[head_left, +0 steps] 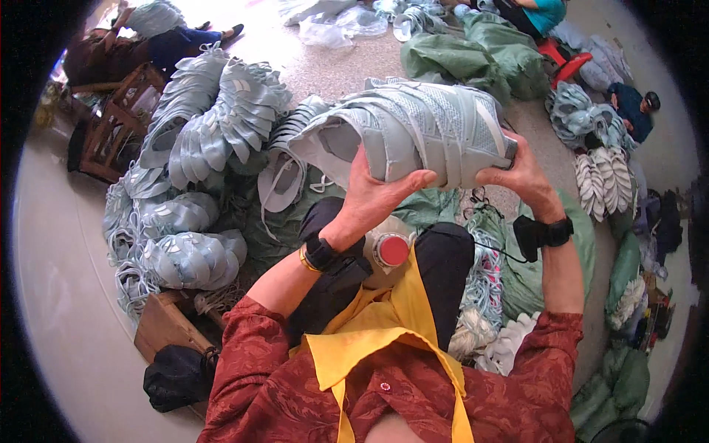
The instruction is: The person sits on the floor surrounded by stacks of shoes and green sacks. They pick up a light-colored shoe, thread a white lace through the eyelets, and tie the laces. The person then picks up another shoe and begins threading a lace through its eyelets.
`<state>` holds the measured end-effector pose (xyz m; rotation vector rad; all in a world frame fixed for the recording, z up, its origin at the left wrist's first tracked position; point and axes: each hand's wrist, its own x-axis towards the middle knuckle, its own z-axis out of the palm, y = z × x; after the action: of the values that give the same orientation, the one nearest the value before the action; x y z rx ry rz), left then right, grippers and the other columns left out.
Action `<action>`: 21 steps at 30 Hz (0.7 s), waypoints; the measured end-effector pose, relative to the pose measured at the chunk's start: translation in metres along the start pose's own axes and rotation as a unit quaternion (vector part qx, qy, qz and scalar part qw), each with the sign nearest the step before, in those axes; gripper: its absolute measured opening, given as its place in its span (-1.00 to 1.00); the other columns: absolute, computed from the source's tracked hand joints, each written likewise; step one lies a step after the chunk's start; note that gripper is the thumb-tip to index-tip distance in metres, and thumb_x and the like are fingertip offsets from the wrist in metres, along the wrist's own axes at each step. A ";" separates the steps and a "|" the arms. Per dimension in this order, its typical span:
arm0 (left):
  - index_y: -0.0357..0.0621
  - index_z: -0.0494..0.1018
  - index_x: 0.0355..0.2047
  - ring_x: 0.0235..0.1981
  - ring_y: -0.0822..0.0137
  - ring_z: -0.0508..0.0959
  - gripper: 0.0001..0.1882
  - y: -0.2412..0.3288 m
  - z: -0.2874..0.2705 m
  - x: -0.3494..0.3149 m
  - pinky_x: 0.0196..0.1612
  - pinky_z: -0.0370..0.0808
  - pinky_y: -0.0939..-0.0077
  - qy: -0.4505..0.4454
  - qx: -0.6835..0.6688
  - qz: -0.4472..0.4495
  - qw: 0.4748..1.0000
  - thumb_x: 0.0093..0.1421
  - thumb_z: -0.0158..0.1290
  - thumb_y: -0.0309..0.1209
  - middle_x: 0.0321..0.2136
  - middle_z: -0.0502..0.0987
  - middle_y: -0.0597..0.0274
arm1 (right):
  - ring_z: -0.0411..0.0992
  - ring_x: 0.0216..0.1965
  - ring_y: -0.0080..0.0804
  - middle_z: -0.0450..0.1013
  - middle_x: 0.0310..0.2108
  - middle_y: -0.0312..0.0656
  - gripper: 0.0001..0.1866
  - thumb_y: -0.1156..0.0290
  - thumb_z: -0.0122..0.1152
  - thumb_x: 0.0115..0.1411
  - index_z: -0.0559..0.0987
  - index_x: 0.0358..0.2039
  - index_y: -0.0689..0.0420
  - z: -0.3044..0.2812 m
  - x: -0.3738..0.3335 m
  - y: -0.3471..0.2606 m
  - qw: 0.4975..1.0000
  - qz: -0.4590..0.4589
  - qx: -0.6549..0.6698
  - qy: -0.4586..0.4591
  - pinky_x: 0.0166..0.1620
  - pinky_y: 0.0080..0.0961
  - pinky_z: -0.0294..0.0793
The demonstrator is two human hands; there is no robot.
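Observation:
Between my two hands is a stack of shoe uppers (436,125), pale grey-blue and nested one inside another, held up above my lap. My left hand (373,188) grips its near left part, thumb along the lower side. At the right end my right hand (521,173) is closed round the stack, thumb pressed to its near side. Its fingers are partly hidden behind the uppers. Just left of the held stack, a loose upper with a dangling lace (283,181) lies against a pile of nested uppers (229,111).
A jar with a red lid (391,251) stands between my knees. More bundled uppers (196,258) are heaped at the left by a wooden box (170,325). Green sacks (480,55) lie beyond, near other people. A wooden chair (122,122) stands at far left.

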<state>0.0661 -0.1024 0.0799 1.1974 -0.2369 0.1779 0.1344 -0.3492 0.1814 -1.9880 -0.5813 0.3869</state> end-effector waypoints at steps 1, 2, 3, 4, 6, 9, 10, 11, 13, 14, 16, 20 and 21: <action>-0.25 0.35 0.12 -0.05 0.42 0.55 -0.36 -0.001 0.005 -0.001 0.00 0.54 0.48 -0.008 -0.004 -0.006 1.000 0.12 0.42 -0.37 -0.04 0.56 0.23 | 0.47 -0.09 -0.59 0.58 -0.11 -0.32 -0.36 0.34 0.58 -0.01 0.55 0.08 0.23 -0.003 -0.007 0.000 1.000 0.005 -0.007 0.011 0.04 -0.54 0.46; -0.25 0.36 0.12 -0.05 0.43 0.55 -0.37 0.000 0.009 -0.001 0.00 0.54 0.48 -0.017 -0.008 -0.011 1.000 0.12 0.42 -0.37 -0.05 0.56 0.23 | 0.47 -0.10 -0.59 0.58 -0.12 -0.32 -0.37 0.35 0.58 -0.02 0.56 0.08 0.22 -0.009 -0.012 -0.001 1.000 0.015 -0.015 0.016 0.03 -0.54 0.47; -0.24 0.36 0.11 -0.06 0.44 0.56 -0.38 0.003 0.014 -0.002 -0.01 0.54 0.48 -0.024 -0.011 -0.018 1.000 0.13 0.42 -0.37 -0.05 0.56 0.24 | 0.48 -0.11 -0.58 0.58 -0.12 -0.33 -0.37 0.36 0.57 -0.02 0.56 0.08 0.22 -0.015 -0.017 -0.001 0.999 0.025 -0.021 0.020 0.02 -0.53 0.48; -0.24 0.37 0.10 -0.07 0.45 0.56 -0.40 0.007 0.018 -0.003 -0.02 0.55 0.49 -0.028 -0.011 -0.038 0.999 0.13 0.41 -0.38 -0.07 0.57 0.24 | 0.49 -0.12 -0.57 0.58 -0.13 -0.33 -0.38 0.36 0.56 -0.02 0.56 0.08 0.21 -0.017 -0.022 -0.001 0.999 0.031 -0.005 0.029 0.00 -0.53 0.49; -0.23 0.39 0.09 -0.09 0.46 0.57 -0.43 0.017 0.022 -0.003 -0.04 0.55 0.51 -0.037 -0.013 -0.074 0.996 0.14 0.40 -0.39 -0.09 0.58 0.26 | 0.50 -0.14 -0.56 0.59 -0.14 -0.33 -0.39 0.35 0.53 -0.02 0.57 0.07 0.20 -0.019 -0.033 -0.002 0.998 0.042 0.028 0.046 -0.03 -0.53 0.51; -0.22 0.41 0.06 -0.16 0.49 0.58 -0.48 0.011 0.028 -0.002 -0.12 0.56 0.56 -0.041 -0.018 -0.061 0.997 0.15 0.39 -0.41 -0.13 0.60 0.28 | 0.50 -0.12 -0.55 0.58 -0.11 -0.32 -0.36 0.31 0.51 -0.01 0.54 0.10 0.19 -0.020 -0.045 0.010 0.994 0.047 0.078 0.067 -0.03 -0.52 0.51; -0.22 0.42 0.05 -0.17 0.50 0.58 -0.48 0.009 0.029 -0.001 -0.13 0.56 0.57 -0.045 -0.009 -0.057 0.997 0.15 0.39 -0.41 -0.13 0.60 0.28 | 0.50 -0.10 -0.54 0.58 -0.10 -0.31 -0.35 0.30 0.50 -0.01 0.53 0.12 0.19 -0.021 -0.049 0.017 0.991 0.059 0.097 0.068 -0.03 -0.51 0.51; -0.22 0.41 0.06 -0.18 0.50 0.57 -0.48 0.008 0.028 -0.001 -0.13 0.56 0.57 -0.055 -0.019 -0.069 0.996 0.15 0.39 -0.40 -0.13 0.60 0.28 | 0.49 -0.09 -0.54 0.57 -0.08 -0.31 -0.33 0.29 0.50 -0.01 0.52 0.14 0.19 -0.021 -0.052 0.022 0.988 0.069 0.116 0.069 -0.02 -0.51 0.51; -0.22 0.41 0.06 -0.18 0.51 0.56 -0.48 0.003 0.024 -0.003 -0.13 0.55 0.57 -0.072 -0.038 -0.097 0.992 0.15 0.39 -0.40 -0.14 0.59 0.29 | 0.49 -0.06 -0.52 0.56 -0.05 -0.30 -0.30 0.28 0.50 -0.01 0.49 0.17 0.19 -0.018 -0.053 0.026 0.988 0.048 0.135 0.054 -0.01 -0.50 0.50; -0.22 0.42 0.05 -0.18 0.51 0.56 -0.48 0.000 0.024 -0.006 -0.13 0.54 0.56 -0.066 -0.039 -0.097 0.992 0.15 0.39 -0.39 -0.14 0.59 0.30 | 0.48 -0.04 -0.51 0.56 -0.04 -0.30 -0.28 0.28 0.49 -0.01 0.48 0.18 0.18 -0.016 -0.053 0.028 0.988 0.037 0.145 0.045 0.00 -0.49 0.49; -0.21 0.43 0.04 -0.17 0.52 0.54 -0.50 -0.006 0.027 -0.006 -0.12 0.54 0.56 -0.051 -0.043 -0.085 0.994 0.15 0.39 -0.38 -0.15 0.59 0.31 | 0.48 -0.02 -0.49 0.56 -0.03 -0.29 -0.29 0.29 0.49 0.01 0.48 0.18 0.18 -0.015 -0.055 0.037 0.984 0.048 0.166 0.042 0.05 -0.47 0.48; -0.21 0.43 0.05 -0.13 0.47 0.54 -0.51 -0.014 0.027 -0.007 -0.05 0.53 0.50 -0.038 -0.021 -0.080 0.996 0.17 0.37 -0.39 -0.11 0.58 0.30 | 0.49 0.01 -0.44 0.55 0.00 -0.24 -0.35 0.35 0.49 0.04 0.50 0.16 0.19 -0.012 -0.060 0.064 0.977 0.070 0.196 0.049 0.14 -0.41 0.46; -0.21 0.43 0.06 -0.12 0.46 0.55 -0.51 -0.018 0.025 -0.010 -0.04 0.53 0.49 -0.036 -0.006 -0.089 0.995 0.17 0.36 -0.40 -0.11 0.58 0.29 | 0.49 0.02 -0.44 0.55 0.01 -0.25 -0.36 0.38 0.48 0.04 0.50 0.17 0.17 -0.010 -0.062 0.072 0.976 0.075 0.197 0.048 0.14 -0.42 0.46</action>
<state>0.0590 -0.1325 0.0702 1.2076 -0.1929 -0.0232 0.1049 -0.4188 0.1237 -1.6608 -0.2683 0.4569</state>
